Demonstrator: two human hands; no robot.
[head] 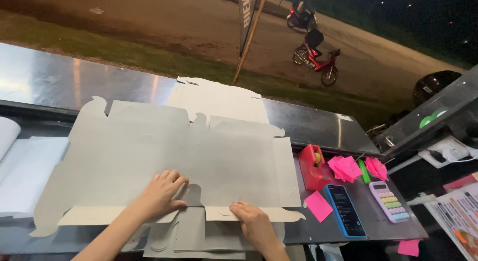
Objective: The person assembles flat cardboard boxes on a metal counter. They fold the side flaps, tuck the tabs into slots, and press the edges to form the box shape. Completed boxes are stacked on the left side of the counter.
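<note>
A large flat grey cardboard box blank lies spread over the steel counter. My left hand rests palm down on its near part, fingers spread, beside a cut notch. My right hand presses on the near flap of the blank, which is folded up along the front edge. More flat blanks lie beneath it, one sticking out at the far side and others at the near edge.
To the right sit a red tape dispenser, pink sticky notes, a phone in a blue case, a pastel calculator and a green marker. White paper lies at left. Motorbikes stand on the dark road beyond.
</note>
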